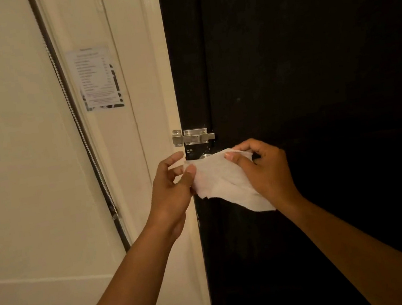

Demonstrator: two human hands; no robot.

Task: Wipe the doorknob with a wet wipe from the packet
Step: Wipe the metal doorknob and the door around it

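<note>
- Fingertips (191,171) of left hand (172,192) pinched shut on left edge of wet wipe (224,182); remaining fingers curled loosely, holding nothing else.
- Thumb and fingers of right hand (266,169) closed on upper right corner of same wipe, bunching it slightly there.
- Wipe stretched between both hands, mostly opened out, lower corner hanging free below right wrist.
- Doorknob (205,155) just behind top edge of wipe, only a small metal sliver showing; contact with wipe impossible to confirm.
- Slide bolt (192,136) directly above knob, bridging black door (310,61) and cream door frame (161,93).
- Printed notice (98,78) on panel further left, text unreadable.
- Packet not in view.
- Handling, as a guess: thin, limp, damp sheet, almost weightless, prone to folding on itself and clinging to skin; likely to tear under a sharp tug.
- Best hold probably at middle, gathered into palm as a pad, then wrapped round knob rather than pinched at edges.
</note>
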